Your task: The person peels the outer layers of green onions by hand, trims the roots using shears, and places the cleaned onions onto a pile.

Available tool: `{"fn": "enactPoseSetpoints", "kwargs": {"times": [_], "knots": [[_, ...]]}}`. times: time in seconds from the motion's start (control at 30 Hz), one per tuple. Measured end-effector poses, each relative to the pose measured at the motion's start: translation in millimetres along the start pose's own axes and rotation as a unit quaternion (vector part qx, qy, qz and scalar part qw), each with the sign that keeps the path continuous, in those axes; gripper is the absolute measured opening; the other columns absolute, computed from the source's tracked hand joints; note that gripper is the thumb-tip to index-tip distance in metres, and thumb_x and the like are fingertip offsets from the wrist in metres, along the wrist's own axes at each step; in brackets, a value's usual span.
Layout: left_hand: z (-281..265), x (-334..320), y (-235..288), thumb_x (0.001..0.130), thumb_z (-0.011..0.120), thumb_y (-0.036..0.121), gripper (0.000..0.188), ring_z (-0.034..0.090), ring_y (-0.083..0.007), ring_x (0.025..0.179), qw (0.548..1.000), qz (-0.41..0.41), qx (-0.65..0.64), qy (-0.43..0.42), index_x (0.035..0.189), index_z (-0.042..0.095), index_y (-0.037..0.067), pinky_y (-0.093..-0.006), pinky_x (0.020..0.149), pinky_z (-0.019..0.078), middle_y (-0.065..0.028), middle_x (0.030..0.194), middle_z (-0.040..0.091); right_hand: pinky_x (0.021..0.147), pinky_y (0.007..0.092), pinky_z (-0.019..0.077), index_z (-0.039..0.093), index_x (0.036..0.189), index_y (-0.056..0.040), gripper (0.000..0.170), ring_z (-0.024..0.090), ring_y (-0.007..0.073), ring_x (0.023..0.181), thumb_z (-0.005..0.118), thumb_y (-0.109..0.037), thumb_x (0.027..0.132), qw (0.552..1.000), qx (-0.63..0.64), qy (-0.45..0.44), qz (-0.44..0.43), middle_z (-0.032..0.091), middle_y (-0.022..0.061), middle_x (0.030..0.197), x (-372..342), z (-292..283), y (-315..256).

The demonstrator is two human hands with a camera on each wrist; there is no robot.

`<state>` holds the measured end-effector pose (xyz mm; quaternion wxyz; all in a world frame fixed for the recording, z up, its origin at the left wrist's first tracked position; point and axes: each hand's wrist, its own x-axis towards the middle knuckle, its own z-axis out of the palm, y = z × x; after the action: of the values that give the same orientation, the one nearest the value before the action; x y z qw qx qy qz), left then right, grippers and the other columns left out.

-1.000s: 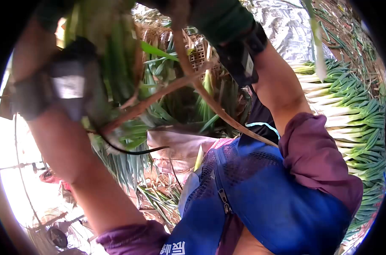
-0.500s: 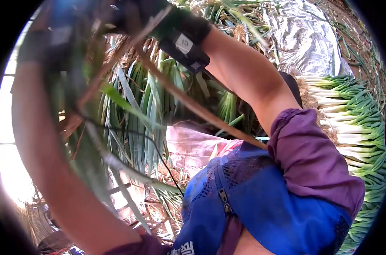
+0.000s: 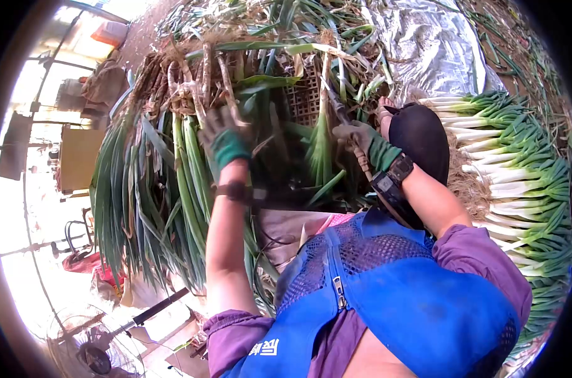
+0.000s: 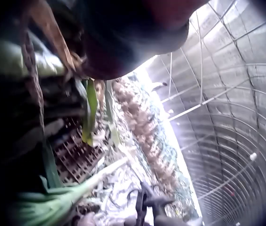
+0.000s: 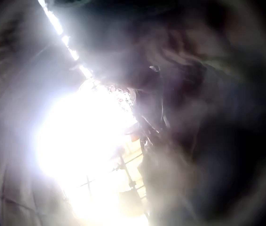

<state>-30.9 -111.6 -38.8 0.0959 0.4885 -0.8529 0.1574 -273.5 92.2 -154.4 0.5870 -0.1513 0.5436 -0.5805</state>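
Spread and slightly blurred, my gloved left hand (image 3: 225,140) lies over pale stems at the root end of a row of long green onions (image 3: 135,183). My gloved right hand (image 3: 369,146) curls round a thin dark tool (image 3: 338,108) right of a single upright onion (image 3: 322,142). The left wrist view has that onion (image 4: 57,202) at lower left and the dark metal tool (image 4: 142,202) at the bottom. Glare and dark blur fill most of the right wrist view; what my right hand holds cannot be made out there.
A brown lattice crate (image 3: 303,94) lies between the hands. Trimmed onions with white stems (image 3: 506,170) are stacked at right below a silver sheet (image 3: 434,47). Loose leaves cover the far side. A fan (image 3: 96,358) stands at lower left.
Both hands have come down from the top of the head view, the left one also rightward. The blurred stems and leaves close to the camera have left the foreground.
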Motion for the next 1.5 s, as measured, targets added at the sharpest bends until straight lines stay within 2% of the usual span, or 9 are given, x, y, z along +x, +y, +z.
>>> {"fn": "enactPoseSetpoints", "kwargs": {"times": [0.13,0.27,0.5,0.8,0.87,0.93,1.03,1.2,1.5], "knots": [[92,-20,83,0.074,0.076,0.052,0.081,0.054,-0.0407,0.121,0.948,0.108,-0.289,-0.08,0.138,0.05,0.009,-0.0476,0.105,0.0441,-0.0252,0.134,0.055,0.052,0.0279,0.0445,0.062,0.103,0.0006,0.031,0.059,0.0131,0.063,0.07,-0.026,0.089,0.997,0.028,0.035,-0.065,0.064,0.0049,0.077,-4,-11,21],[133,-36,143,0.07,0.079,0.058,0.088,0.052,-0.0436,0.124,0.84,-0.046,-0.327,-0.43,0.136,0.05,0.007,-0.0472,0.107,0.043,-0.0264,0.135,0.053,0.068,0.0267,0.0484,0.062,0.106,-0.0004,0.043,0.06,0.0129,0.076,0.081,-0.027,0.08,0.995,0.086,0.041,-0.019,0.065,0.0056,0.092,-36,-27,30],[122,-56,161,0.074,0.077,0.048,0.063,0.058,-0.0393,0.116,0.922,-0.033,-0.246,-0.296,0.12,0.058,0.009,-0.0465,0.095,0.0491,-0.021,0.127,0.059,0.073,0.0297,0.0516,0.062,0.111,0.002,0.05,0.062,0.0145,0.084,0.082,-0.028,0.077,0.989,-0.09,0.106,-0.041,0.066,0.0072,0.094,-35,-19,14],[-7,28,88,0.089,0.063,0.015,0.018,0.061,-0.0142,0.068,0.568,-0.014,-0.818,-0.093,0.102,0.057,0.004,-0.0287,0.059,0.0508,-0.0053,0.082,0.065,0.091,0.0309,0.0556,0.06,0.116,0.0037,0.03,0.07,0.0227,0.101,0.066,-0.003,0.087,0.989,0.046,0.026,-0.138,0.069,0.0209,0.113,-23,-40,21],[-54,56,47,0.095,0.053,0.014,0.021,0.062,-0.0183,0.084,0.687,0.171,-0.706,-0.023,0.112,0.058,0.003,-0.0317,0.073,0.0508,-0.0089,0.097,0.066,0.091,0.031,0.0551,0.058,0.115,0.0054,0.03,0.07,0.0227,0.1,0.066,-0.003,0.087,0.977,0.112,-0.028,-0.177,0.07,0.0215,0.109,-36,-30,15],[-95,81,-1,0.102,0.039,0.02,0.04,0.063,-0.0267,0.109,0.809,0.357,-0.365,0.29,0.131,0.057,-0.001,-0.0389,0.097,0.0499,-0.0148,0.12,0.066,0.087,0.0306,0.0549,0.057,0.114,0.0051,0.029,0.07,0.0219,0.093,0.066,-0.003,0.087,0.972,0.135,-0.038,-0.19,0.069,0.019,0.103,-49,-18,9],[-175,110,-106,0.105,0.04,0.022,0.042,0.063,-0.0248,0.11,0.745,0.286,-0.595,0.096,0.138,0.05,-0.002,-0.0346,0.094,0.0516,-0.0158,0.128,0.062,0.08,0.0294,0.0536,0.058,0.112,0.0026,0.031,0.067,0.0196,0.083,0.07,-0.008,0.086,0.964,0.127,-0.072,-0.222,0.067,0.0132,0.094,-45,-19,16],[-376,71,-125,0.095,0.06,0.027,0.04,0.063,-0.0236,0.096,0.883,0.348,-0.204,0.241,0.124,0.053,0.0,-0.0326,0.083,0.0513,-0.0134,0.108,0.063,0.076,0.0283,0.0504,0.061,0.109,-0.0025,0.041,0.062,0.0168,0.078,0.077,-0.025,0.079,0.988,-0.023,0.033,-0.146,0.065,0.0068,0.091,-84,21,-4],[-416,4,-144,0.092,0.063,0.033,0.047,0.065,-0.026,0.097,0.958,0.258,-0.044,0.118,0.124,0.054,0.001,-0.0354,0.084,0.0524,-0.0142,0.11,0.065,0.087,0.0291,0.055,0.062,0.109,0.0056,0.028,0.068,0.0182,0.092,0.069,-0.012,0.088,0.987,-0.066,-0.083,-0.12,0.068,0.0121,0.104,-97,40,-11]]}}
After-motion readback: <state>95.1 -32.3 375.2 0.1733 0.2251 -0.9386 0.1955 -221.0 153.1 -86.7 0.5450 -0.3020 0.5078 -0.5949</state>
